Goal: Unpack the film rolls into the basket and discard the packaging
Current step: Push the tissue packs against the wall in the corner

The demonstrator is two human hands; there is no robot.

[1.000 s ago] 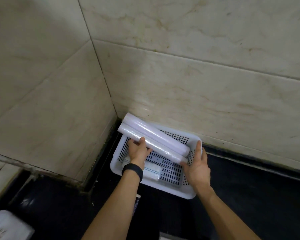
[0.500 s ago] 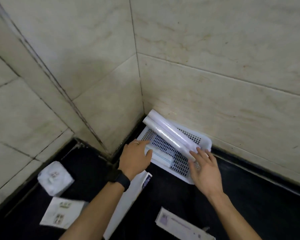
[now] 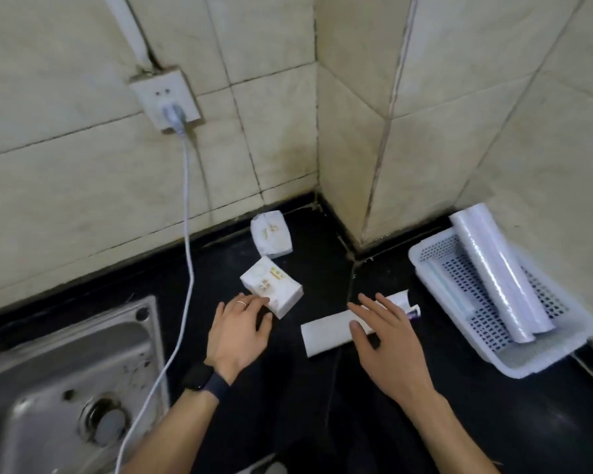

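Two film rolls (image 3: 493, 275) are lying in the white basket (image 3: 541, 357) at three o'clock, long axes running eleven to five. The flat packaging (image 3: 329, 331) (print unreadable) is lying on the dark desk (image 3: 322, 254), the spread right hand (image 3: 387, 340) hovering over it. The left hand (image 3: 238, 331), fingers loose, is touching a tissue pack (image 3: 271, 290).

Dim, flat indoor light with a greenish cast. Soft sheen on the pale wall tiles (image 3: 83, 186) above the sink (image 3: 65, 388); faint highlights on its steel rim. Near-black countertop (image 3: 322, 261) right of the sink, swallowing detail and shadows. Slight glare along the film rolls (image 3: 493, 268) far right of the sink. Motion blur throughout, strongest at the sink. Wide-angle bending of tile lines toward the edges.
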